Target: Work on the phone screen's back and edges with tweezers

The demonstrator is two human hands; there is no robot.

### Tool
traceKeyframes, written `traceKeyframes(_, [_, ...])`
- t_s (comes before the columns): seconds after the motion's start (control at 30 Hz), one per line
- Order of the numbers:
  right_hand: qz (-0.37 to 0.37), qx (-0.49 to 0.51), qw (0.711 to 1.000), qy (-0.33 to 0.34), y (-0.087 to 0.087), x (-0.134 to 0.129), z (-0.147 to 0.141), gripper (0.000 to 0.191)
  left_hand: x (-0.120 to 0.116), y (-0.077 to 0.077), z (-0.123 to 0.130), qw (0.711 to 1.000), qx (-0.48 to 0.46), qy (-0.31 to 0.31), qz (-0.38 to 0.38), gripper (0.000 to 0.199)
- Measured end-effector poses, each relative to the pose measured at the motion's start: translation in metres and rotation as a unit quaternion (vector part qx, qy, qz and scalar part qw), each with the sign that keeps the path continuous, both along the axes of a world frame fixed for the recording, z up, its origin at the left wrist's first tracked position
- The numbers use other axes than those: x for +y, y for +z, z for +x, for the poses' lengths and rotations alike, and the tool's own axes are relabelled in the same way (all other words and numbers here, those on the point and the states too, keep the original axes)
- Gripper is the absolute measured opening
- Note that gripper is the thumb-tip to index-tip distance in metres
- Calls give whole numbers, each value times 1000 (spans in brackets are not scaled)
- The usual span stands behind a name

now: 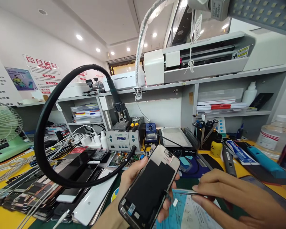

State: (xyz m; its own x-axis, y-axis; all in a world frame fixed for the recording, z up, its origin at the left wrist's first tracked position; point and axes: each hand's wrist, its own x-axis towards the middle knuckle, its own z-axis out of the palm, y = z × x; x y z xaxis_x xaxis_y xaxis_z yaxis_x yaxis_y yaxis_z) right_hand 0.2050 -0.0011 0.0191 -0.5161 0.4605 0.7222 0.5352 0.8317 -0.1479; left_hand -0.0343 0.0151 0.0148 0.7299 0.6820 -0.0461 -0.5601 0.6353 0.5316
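Note:
A phone screen assembly (150, 187), its black and silver back side facing me, lies tilted in my left hand (131, 179), with the thumb on its left edge and fingertips round its right edge. A short flex cable (168, 196) sticks out from the lower right edge of the screen. My right hand (219, 194) pinches thin metal tweezers (184, 191) between thumb and fingers; their tip points left, close to the flex cable. Whether the tip touches the cable is unclear. Beneath is a blue and white sheet (193, 213).
Stacked phones (69, 171) and white cables fill the left. A black hose (38, 133) loops up from the rework station (119, 140). A heating plate (173, 136) stands behind my hands. Bottles, a tool holder (205, 133) and a teal tool (264, 157) are at right.

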Motion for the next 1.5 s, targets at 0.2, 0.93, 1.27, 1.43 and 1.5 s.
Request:
traceKeyframes(0.2, [16, -56, 997, 47, 4, 2, 0, 7, 5, -4, -7, 993, 68, -93, -14, 90])
traceKeyframes(0.93, [9, -65, 997, 30, -8, -1, -7, 13, 2, 18, -7, 958, 252, -126, 48, 83])
traceKeyframes(1.27, [20, -90, 995, 42, -7, -2, 0, 14, 2, 12, -7, 976, 171, -137, -14, 80])
traceKeyframes(1.43, [-6, -90, 995, 40, -10, -2, -1, 12, 7, 12, -7, 973, 156, -170, -16, 89])
traceKeyframes(1.5, [-16, -102, 994, 38, -11, -2, -1, 14, 8, 15, -6, 972, 160, -173, -19, 89])
